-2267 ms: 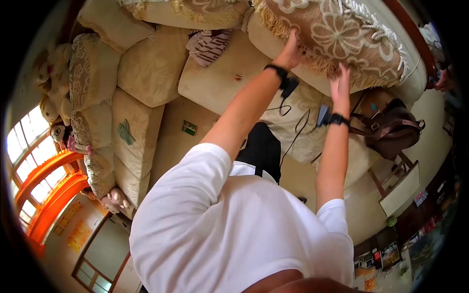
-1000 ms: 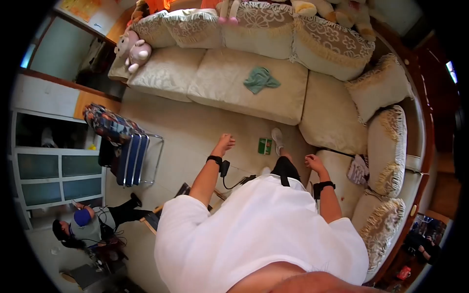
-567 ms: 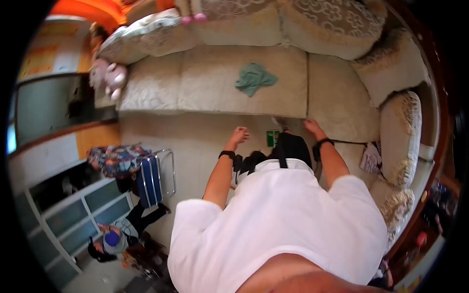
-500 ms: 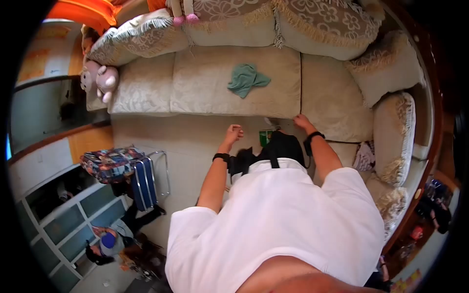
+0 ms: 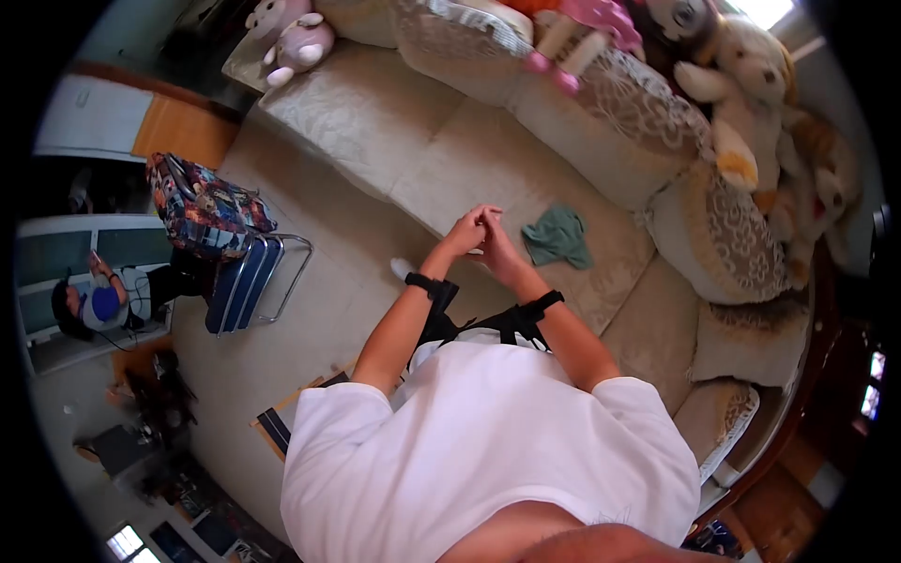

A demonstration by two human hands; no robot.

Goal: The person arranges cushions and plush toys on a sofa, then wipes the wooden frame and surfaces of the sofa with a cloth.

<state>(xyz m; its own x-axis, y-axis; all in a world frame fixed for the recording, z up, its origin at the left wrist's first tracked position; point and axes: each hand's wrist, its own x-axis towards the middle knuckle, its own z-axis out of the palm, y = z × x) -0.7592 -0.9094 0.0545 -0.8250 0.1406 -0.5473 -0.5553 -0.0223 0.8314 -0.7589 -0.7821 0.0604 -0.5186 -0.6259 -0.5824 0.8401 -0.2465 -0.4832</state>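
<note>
At upper centre, the left hand point(image 5: 462, 235) met the right hand point(image 5: 504, 255), fingers too overlapped to tell their grip, a touch probably best kept loose beside the green cloth point(image 5: 557, 236), crumpled on the sofa point(image 5: 460, 178) right of centre.

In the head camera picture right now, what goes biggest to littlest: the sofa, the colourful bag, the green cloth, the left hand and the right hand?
1. Sofa
2. Colourful bag
3. Green cloth
Last: left hand and right hand. They look alike and overlap, so I can't rank those two.
</note>
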